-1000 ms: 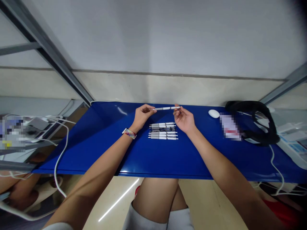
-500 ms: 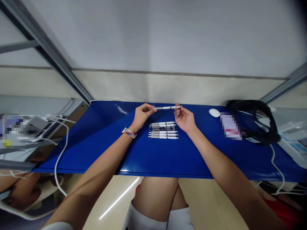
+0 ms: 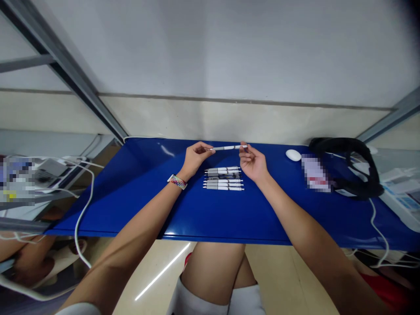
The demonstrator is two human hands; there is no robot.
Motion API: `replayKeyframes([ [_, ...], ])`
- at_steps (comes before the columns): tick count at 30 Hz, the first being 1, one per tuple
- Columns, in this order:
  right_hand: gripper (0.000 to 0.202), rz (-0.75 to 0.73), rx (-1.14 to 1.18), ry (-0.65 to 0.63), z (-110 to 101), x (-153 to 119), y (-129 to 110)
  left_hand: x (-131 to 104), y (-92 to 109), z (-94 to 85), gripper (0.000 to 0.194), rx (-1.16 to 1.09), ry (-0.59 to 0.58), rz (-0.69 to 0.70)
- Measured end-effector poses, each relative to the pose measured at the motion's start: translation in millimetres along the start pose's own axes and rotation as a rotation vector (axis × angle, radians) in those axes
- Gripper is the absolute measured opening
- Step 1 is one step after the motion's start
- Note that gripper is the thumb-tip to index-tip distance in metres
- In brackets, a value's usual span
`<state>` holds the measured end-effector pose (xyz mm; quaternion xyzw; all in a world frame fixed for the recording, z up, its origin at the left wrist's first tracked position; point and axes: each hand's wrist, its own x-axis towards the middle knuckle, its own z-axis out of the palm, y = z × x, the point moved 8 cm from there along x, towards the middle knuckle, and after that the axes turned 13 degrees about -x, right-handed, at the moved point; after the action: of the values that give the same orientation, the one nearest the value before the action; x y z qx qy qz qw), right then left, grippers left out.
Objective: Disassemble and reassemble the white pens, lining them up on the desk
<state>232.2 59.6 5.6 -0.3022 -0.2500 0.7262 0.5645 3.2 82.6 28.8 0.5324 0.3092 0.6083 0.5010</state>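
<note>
A white and grey pen (image 3: 228, 148) is held level above the back part of the blue table (image 3: 203, 218). My left hand (image 3: 196, 158) pinches its grey tip end between thumb and fingers. At the white end, my right hand (image 3: 252, 161) grips the pen with thumb and fingertips. Below the held pen, several similar pens (image 3: 223, 178) lie side by side in a stack of rows, tips toward the left. One or so among them looks darker. My right fingers are close to the upper right ends of these pens.
To the right are a white oval object (image 3: 293, 155), a blurred packet (image 3: 315, 173) and a black headset-like strap (image 3: 357, 192). White cables (image 3: 78, 227) hang at both sides. Other people's limbs show at the lower edges. Metal frame posts (image 3: 82, 83) flank the table.
The held pen appears turned slightly about its length, its dark marking now less visible. Both hands stay almost in place, and the pens on the table are unmoved.
</note>
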Motion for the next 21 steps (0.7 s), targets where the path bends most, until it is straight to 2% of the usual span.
replayKeyframes([
  [3,0.023,-0.071,-0.184,-0.03,2,1,-4,0,1,-1.1,0.029,0.011,0.001,0.007],
  [8,0.027,-0.286,-0.509,0.105,-6,1,-16,0,7,-1.3,0.029,0.047,-0.011,0.032],
  [11,0.025,-0.365,-0.703,0.115,-8,1,-21,-2,11,2.3,0.028,0.09,-0.044,0.037],
  [14,0.022,-0.438,-0.952,0.08,-8,1,-24,-6,13,7.7,0.025,0.223,-0.109,0.041],
  [18,0.016,-0.546,-1.24,-0.01,-3,-4,-24,-11,12,17.5,0.014,0.489,-0.26,0.025],
  [21,0.016,-0.633,-1.447,-0.022,1,-9,-25,-14,10,21.4,0.012,0.561,-0.335,0.022],
])
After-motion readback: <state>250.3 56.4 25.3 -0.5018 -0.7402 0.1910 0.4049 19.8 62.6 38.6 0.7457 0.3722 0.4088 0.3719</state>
